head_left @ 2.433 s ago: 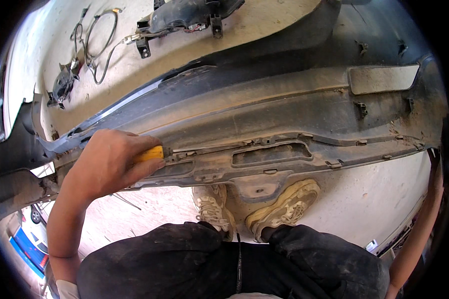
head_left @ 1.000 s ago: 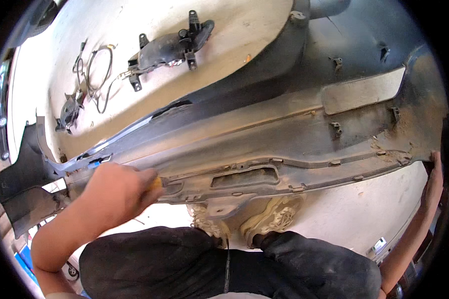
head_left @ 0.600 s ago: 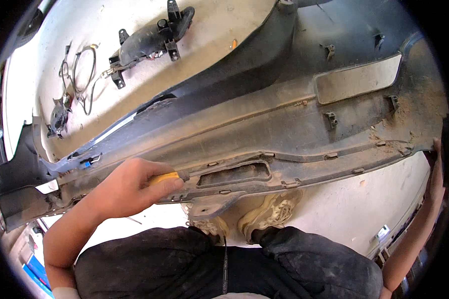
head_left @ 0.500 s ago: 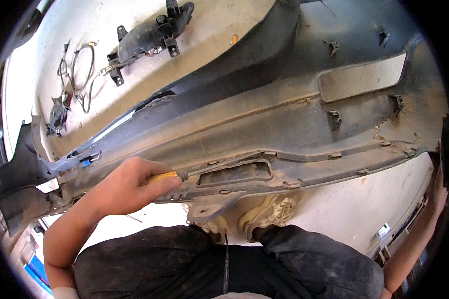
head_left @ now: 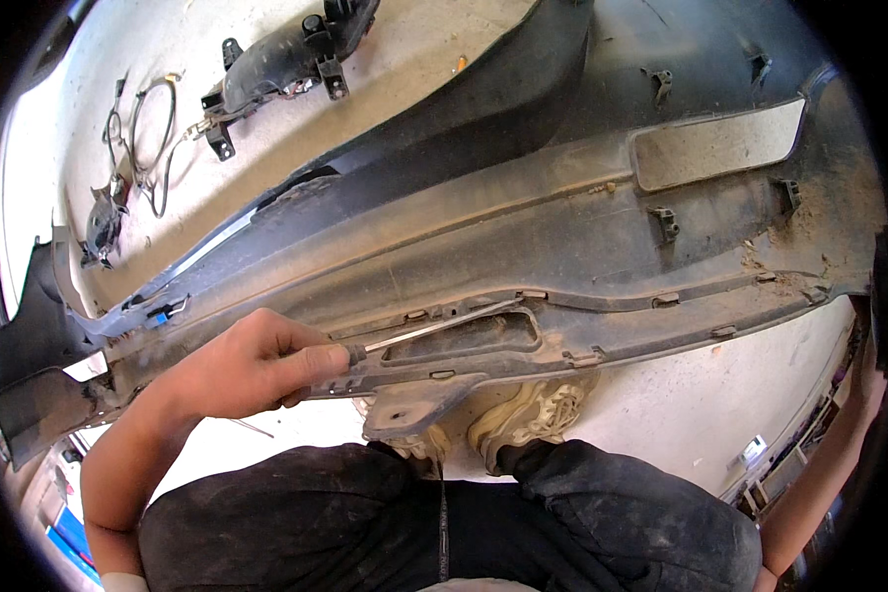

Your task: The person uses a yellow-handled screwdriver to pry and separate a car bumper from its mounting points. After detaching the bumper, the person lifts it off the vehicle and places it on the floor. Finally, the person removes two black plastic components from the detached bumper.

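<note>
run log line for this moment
left hand: holds screwdriver | screwdriver: along slot in bumper | right forearm: near bumper's right end, grip unclear

1. The bumper (head_left: 483,222) spans left to right before the person.
2. Beyond it, on the floor (head_left: 405,99), the housing (head_left: 281,74) lies right of the cable (head_left: 174,111).
3. The left hand (head_left: 261,367) is over the bumper's near side, left of the slot (head_left: 464,342).
4. In it, the screwdriver (head_left: 414,333) points right along the slot's far rim.
5. The shoes (head_left: 543,409) are partly under the bumper's near edge.

Panel (head_left: 483,222) black (mottled tan-brown); screwdriver shaft (head_left: 434,327) silvery; trousers (head_left: 266,513) black.
</note>
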Tool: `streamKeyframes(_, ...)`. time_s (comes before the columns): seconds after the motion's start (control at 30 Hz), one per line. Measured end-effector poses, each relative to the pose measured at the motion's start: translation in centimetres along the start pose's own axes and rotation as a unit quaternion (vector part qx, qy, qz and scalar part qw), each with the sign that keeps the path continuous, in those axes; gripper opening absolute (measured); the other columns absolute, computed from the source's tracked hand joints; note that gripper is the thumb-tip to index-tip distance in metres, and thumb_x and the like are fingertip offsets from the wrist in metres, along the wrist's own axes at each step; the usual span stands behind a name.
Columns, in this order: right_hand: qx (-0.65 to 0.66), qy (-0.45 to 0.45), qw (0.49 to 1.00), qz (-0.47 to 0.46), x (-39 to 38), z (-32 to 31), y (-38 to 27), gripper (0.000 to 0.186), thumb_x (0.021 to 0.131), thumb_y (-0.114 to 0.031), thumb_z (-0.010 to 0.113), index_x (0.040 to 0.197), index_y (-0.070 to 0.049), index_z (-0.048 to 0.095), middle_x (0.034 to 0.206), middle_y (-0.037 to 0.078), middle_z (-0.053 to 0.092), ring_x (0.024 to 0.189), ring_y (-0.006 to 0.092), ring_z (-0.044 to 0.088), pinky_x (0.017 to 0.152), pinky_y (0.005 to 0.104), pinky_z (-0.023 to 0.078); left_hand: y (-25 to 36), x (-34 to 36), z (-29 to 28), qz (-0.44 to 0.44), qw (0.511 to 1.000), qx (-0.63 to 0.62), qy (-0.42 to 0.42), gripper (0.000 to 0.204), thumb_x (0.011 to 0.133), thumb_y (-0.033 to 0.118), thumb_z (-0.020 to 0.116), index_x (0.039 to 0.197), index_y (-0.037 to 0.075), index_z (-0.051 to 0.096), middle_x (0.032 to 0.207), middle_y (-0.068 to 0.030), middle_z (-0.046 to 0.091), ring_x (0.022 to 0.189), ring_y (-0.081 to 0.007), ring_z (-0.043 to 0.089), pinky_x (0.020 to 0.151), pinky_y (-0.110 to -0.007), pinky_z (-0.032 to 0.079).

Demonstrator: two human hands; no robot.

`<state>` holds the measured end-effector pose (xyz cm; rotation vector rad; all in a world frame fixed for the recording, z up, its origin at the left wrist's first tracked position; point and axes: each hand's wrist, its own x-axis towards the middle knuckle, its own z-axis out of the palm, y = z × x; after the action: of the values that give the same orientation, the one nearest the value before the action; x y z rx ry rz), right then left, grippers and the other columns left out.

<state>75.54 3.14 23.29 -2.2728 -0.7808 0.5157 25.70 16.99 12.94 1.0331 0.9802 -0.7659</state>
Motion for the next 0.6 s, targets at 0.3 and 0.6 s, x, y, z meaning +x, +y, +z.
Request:
streamKeyframes(0.3, 0.004, -0.004, 1.0, -0.003, 0.3, -0.3, 0.1, 0.037, 0.082, -0.003, 0.054, 0.115, 0.013, 0.05, 0.11, 0.017, 0.056, 0.094, 0.024, 0.058, 0.08, 0.0354, 0.052, -0.5, -0.1, 0.3, -0.055, 0.991, -0.12, -0.032, 0.051, 0.094, 0.047, 0.053, 0.076, 0.001, 0.063, 0.055, 0.0028, 0.045, 0.046, -0.0062, 0.039, 0.042, -0.023, 0.033)
streamKeyframes(0.6, 0.012, 0.008, 1.0, -0.006, -0.4, -0.1, -0.4, 0.038, 0.081, -0.001, 0.053, 0.117, 0.013, 0.05, 0.112, 0.018, 0.055, 0.097, 0.0259, 0.058, 0.082, 0.0363, 0.052, 0.0, -0.2, 0.7, -0.098, 0.981, -0.155, -0.062, 0.057, 0.094, 0.053, 0.048, 0.095, -0.001, 0.065, 0.058, 0.0006, 0.048, 0.043, -0.0066, 0.04, 0.038, -0.021, 0.033)
